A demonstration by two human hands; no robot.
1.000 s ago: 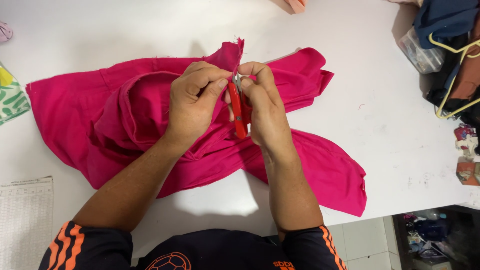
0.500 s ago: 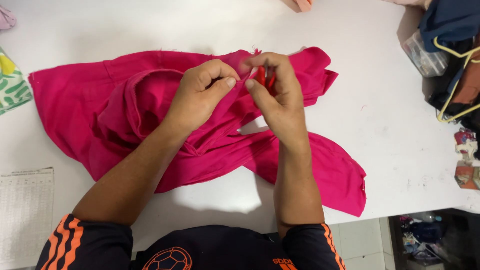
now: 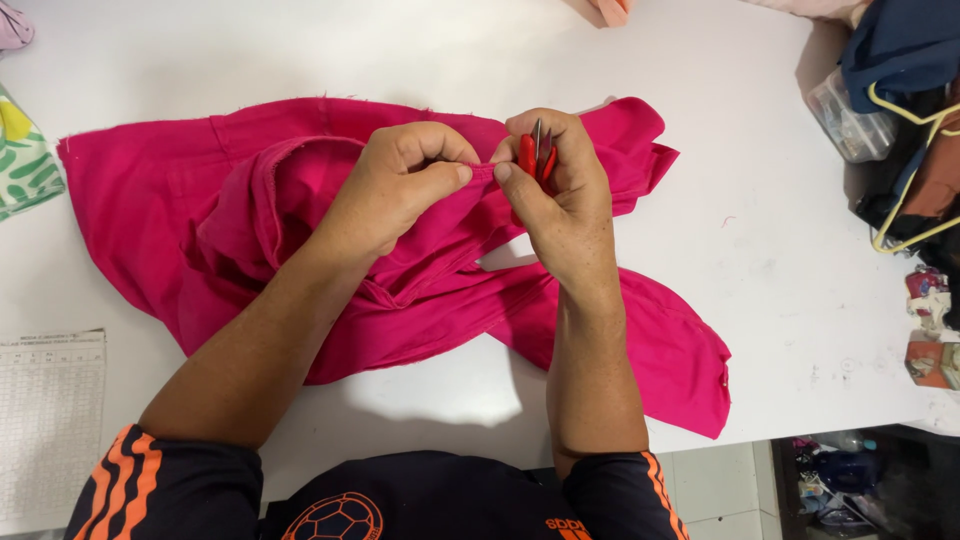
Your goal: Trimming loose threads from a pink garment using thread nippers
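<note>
The pink garment (image 3: 250, 230) lies crumpled in the middle of the white table (image 3: 760, 250). The left hand (image 3: 395, 190) pinches a fold of it between thumb and fingers, closed tight. The right hand (image 3: 560, 195) is closed around red snips (image 3: 535, 158) and its thumb presses the same fold, just beside the left thumb. A printed sheet (image 3: 50, 400) lies at the left edge. Dark clothes (image 3: 905, 50) and a yellow hanger (image 3: 905, 165) are at the right.
</note>
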